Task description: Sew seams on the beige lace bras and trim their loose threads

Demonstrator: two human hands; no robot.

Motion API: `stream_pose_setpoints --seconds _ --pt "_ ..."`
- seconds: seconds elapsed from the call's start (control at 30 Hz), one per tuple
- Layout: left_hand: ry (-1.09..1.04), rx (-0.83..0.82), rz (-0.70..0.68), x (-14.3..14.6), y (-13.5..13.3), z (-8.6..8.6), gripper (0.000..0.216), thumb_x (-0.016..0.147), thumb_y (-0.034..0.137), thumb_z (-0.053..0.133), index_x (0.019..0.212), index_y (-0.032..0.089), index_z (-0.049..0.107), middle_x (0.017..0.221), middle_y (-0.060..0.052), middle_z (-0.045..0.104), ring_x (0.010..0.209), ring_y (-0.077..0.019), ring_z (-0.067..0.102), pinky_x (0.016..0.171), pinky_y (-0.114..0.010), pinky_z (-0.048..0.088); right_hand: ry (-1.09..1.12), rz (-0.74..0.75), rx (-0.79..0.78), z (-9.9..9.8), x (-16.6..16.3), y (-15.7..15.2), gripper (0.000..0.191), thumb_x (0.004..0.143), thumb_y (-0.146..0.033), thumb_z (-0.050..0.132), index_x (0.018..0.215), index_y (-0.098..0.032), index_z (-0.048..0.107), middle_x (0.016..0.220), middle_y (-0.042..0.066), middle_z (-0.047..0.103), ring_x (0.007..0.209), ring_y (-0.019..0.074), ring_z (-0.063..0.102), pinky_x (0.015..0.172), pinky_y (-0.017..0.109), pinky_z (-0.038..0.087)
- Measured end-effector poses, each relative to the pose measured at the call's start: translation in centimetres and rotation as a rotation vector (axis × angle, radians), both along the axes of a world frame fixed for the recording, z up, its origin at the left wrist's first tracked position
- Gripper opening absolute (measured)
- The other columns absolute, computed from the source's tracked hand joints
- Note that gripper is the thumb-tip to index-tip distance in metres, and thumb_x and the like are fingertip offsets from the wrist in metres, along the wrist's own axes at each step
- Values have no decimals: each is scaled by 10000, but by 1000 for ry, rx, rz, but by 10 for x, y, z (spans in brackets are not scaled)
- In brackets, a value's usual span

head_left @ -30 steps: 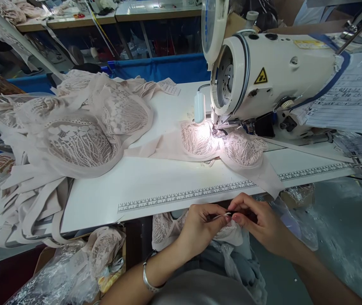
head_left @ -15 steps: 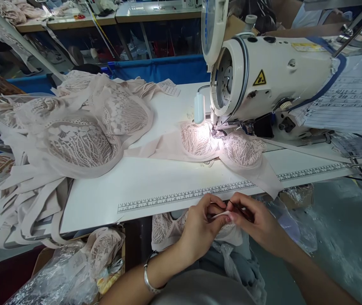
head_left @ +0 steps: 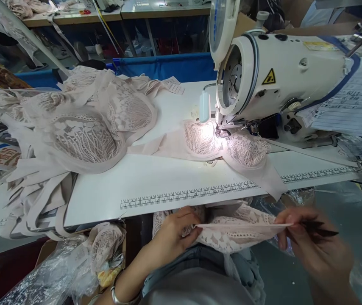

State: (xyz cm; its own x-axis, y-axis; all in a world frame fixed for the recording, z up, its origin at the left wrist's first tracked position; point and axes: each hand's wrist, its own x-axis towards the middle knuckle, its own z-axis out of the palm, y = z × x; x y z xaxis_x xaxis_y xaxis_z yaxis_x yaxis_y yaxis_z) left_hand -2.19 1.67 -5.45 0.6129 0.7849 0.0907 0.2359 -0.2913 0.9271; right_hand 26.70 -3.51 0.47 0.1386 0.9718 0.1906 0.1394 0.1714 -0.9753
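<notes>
Pale pink lace piece (head_left: 238, 234) is stretching below the counter (head_left: 168, 186) edge in the head view, as I am pinching its left end in my left hand (head_left: 170, 233) and gripping its right end and dark snips (head_left: 322, 231) in my right hand (head_left: 311, 250).

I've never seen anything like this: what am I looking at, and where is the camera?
The camera sits on a person's head, looking down at their own hands. A white sewing machine stands on a white table, with a lace garment under its needle. A pile of similar garments lies on the table's left. Below the table edge, the left hand and right hand stretch a lace piece between them; the right hand also holds a small dark tool, too blurred to name.
</notes>
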Motion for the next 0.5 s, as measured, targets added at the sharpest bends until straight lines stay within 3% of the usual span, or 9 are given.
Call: stream_pose_setpoints --seconds 0.17,0.27,0.4,0.5 --pt "-103 -49 356 0 -10 1 80 899 147 653 961 197 644 881 -19 670 813 -133 625 737 -210 482 159 -42 -70 -12 5 0 56 927 -321 688 915 -275 658 774 5 652 473 134 623 416 250 499" --pt "-232 -86 422 2 -11 4 80 884 166 693 944 206 658 882 -11 669 827 -128 623 758 -205 490 173 -63 -109 -22 10 3 80 925 -337 692 901 -279 642 792 6 647 523 134 625 424 240 481" --pt "-347 -213 518 5 -9 9 135 809 168 775 865 189 654 827 -3 667 781 -117 625 711 -181 488 136 -48 -124 -32 15 9 87 948 -332 661 911 -274 607 781 -7 643 401 88 501 358 240 389" --pt "-345 -278 545 5 -6 10 164 772 179 808 858 180 669 791 -1 672 765 -116 639 711 -174 493 92 -31 -153 -37 18 11 65 963 -322 636 939 -273 600 792 -9 657 354 79 470 354 256 401"
